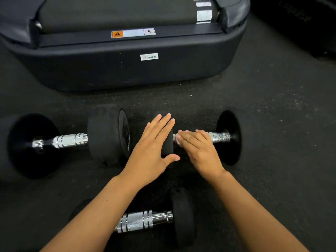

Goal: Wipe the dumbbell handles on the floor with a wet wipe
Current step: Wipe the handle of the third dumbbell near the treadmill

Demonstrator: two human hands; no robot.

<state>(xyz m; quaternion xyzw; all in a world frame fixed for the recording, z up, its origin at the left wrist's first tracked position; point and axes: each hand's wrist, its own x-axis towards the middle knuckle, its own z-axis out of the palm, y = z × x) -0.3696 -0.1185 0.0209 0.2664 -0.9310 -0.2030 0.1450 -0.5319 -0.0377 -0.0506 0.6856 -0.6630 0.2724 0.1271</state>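
Note:
Three black dumbbells with chrome handles lie on the dark floor. My left hand rests flat, fingers straight, on the left weight of the right dumbbell. My right hand lies over that dumbbell's chrome handle and presses a white wet wipe against it; only a sliver of the wipe shows under the fingers. The left dumbbell lies beside it, untouched. A third dumbbell lies close to me, between my forearms and partly hidden by the left one.
A treadmill's black rear end with a barcode sticker stands just beyond the dumbbells. Another dark machine base sits at the far right. Speckled rubber floor extends to the right.

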